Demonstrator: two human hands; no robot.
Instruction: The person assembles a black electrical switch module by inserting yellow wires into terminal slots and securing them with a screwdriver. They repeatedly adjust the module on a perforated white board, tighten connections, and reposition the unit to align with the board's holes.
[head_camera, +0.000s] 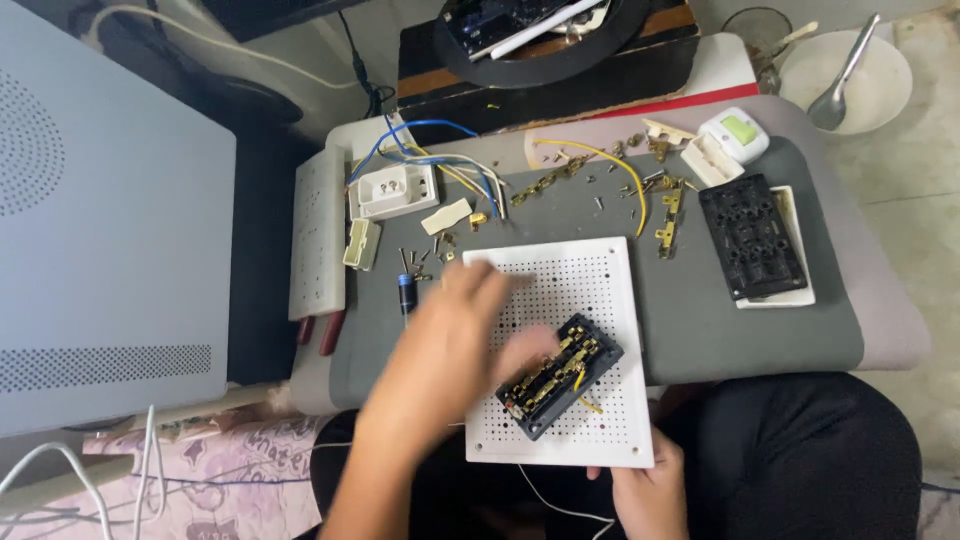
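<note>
The left hand (455, 325) comes in from the lower left of the frame, forearm slanting up toward the centre. It is motion-blurred, fingers stretched forward over the near left part of a white perforated board (600, 270). The thumb reaches toward the left end of a black socket module (558, 375) with brass contact strips, which lies tilted on the board just below the frame's centre. Whether the fingers actually grip the module cannot be told through the blur.

The right hand (650, 490) sits at the bottom edge, right of centre, with its thumb on top of the board's near right corner and the other fingers hidden beneath, pinching the board.

The board rests on a dark grey mat (720, 330). Farther up the mat lie scattered brass terminals and small screws (640, 185), a yellow wire (600, 155), and at the right a black socket plate (752, 236) on a white frame. At the upper left of the mat sits a white socket (395, 190) with blue, yellow and white wires attached.
</note>
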